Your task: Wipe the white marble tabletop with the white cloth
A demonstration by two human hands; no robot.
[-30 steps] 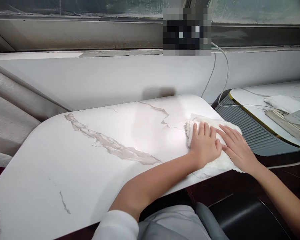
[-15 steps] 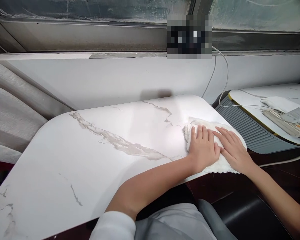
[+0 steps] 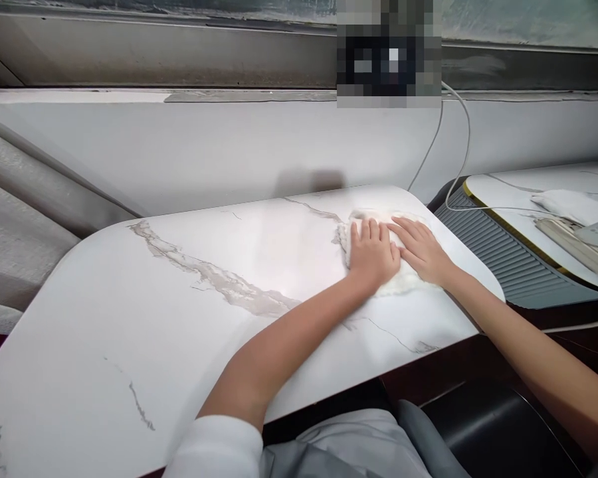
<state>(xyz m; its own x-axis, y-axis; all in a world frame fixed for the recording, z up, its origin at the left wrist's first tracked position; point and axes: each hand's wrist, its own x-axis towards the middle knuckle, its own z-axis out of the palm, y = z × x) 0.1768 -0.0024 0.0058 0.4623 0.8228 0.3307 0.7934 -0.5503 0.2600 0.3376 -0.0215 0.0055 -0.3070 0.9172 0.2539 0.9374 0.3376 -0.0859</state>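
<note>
A white cloth with a ruffled edge (image 3: 402, 281) lies spread on the white marble-patterned tabletop (image 3: 174, 358), toward its far right part. My left hand (image 3: 375, 252) presses flat on the cloth's left part, its fingers stretched out and pointing away from me. Just beside it, my right hand (image 3: 422, 249) lies flat on the right part of the same cloth with fingers extended to the upper left. The two hands are close together, thumbs near each other. Parts of the cloth are hidden beneath them.
A second marble-patterned table (image 3: 523, 189) with a grey ribbed side stands at the right, bearing a folded white cloth (image 3: 573, 204) and a pale flat device (image 3: 568, 242). A white cable (image 3: 467, 133) hangs from the window ledge. A black chair seat (image 3: 493, 425) is at lower right.
Both hands and the cloth have slid from the tabletop's near right edge away from me and a little left, baring the near right corner. The view has shifted slightly.
</note>
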